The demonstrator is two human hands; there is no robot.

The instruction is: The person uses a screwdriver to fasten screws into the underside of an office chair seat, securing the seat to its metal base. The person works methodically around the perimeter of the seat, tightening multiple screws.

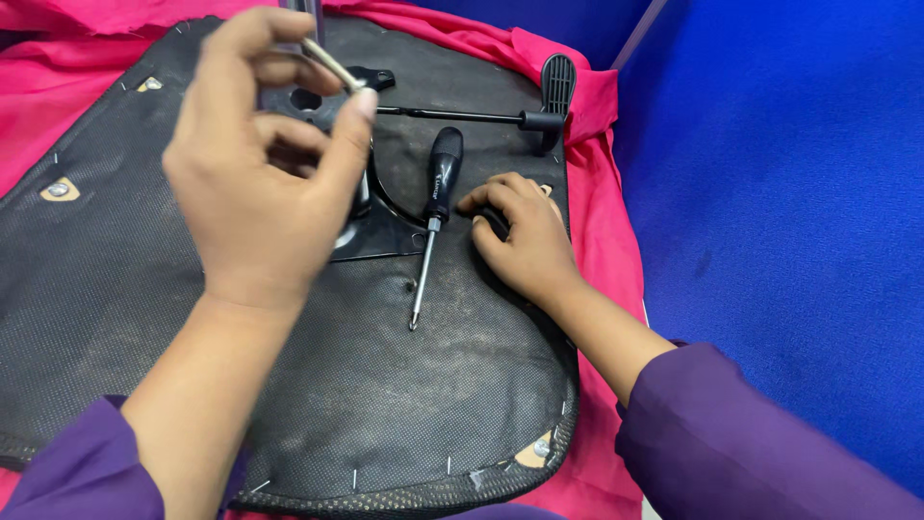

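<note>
While pinched shut, left hand (260, 164): holds a bolt (332, 65)
Right hand (520, 236): curled, pressing seat (289, 385), empty
Risk: bolt could slip; screwdriver (435, 207) might roll

Bright even light, soft shadows; raised left hand (255, 159) blurred.

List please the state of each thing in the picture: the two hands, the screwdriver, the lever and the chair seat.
Left hand: raised, pinching a small metal piece between thumb and fingers.
Right hand: resting on the chair seat, fingers curled, beside the screwdriver.
Screwdriver: lying flat, not held, tip toward the person.
Lever: attached to the black metal plate, untouched.
Chair seat: upside down, black fabric stapled on.
</note>
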